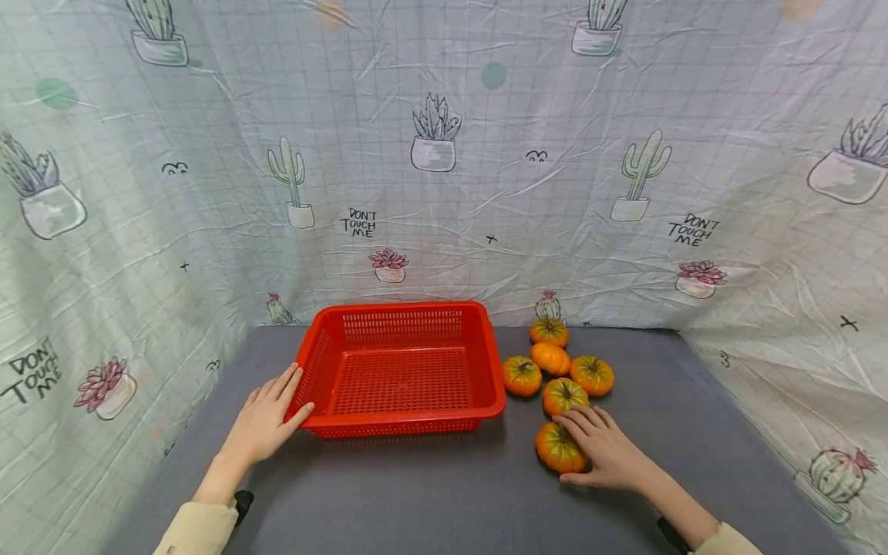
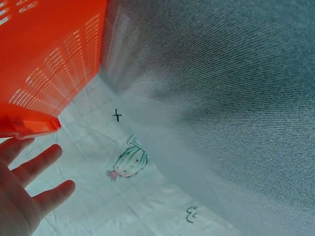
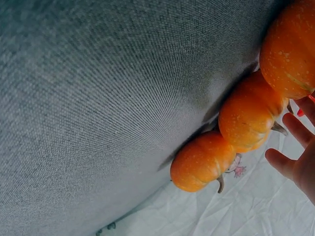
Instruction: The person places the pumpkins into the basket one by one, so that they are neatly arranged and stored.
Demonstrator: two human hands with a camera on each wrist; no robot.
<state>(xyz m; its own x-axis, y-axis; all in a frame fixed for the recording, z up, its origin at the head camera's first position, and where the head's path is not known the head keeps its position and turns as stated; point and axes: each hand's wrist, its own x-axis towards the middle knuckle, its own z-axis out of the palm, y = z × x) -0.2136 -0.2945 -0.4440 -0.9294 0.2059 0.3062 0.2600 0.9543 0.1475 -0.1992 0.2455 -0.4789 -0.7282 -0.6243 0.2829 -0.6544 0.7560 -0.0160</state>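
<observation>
A red plastic basket (image 1: 404,420) with slotted walls and nothing inside stands left of centre. My left hand (image 1: 267,420) rests at its left rim, fingers and thumb extended; in the left wrist view the fingertips are right at the basket rim (image 2: 34,129). My right hand (image 1: 607,451) lies over the nearest small pumpkin (image 1: 557,447), fingers across its top and thumb low at its near side. In the right wrist view loosely spread fingers of the right hand (image 3: 302,157) overlap the edge of a pumpkin (image 3: 290,49).
Beyond the right hand sit several more small pumpkins: one ribbed pumpkin (image 1: 565,395) just behind, another pumpkin (image 1: 522,376) by the basket's right wall, and a smoother orange pumpkin (image 1: 550,358) among them. A printed cloth (image 1: 444,208) hangs round the grey tabletop (image 1: 416,493).
</observation>
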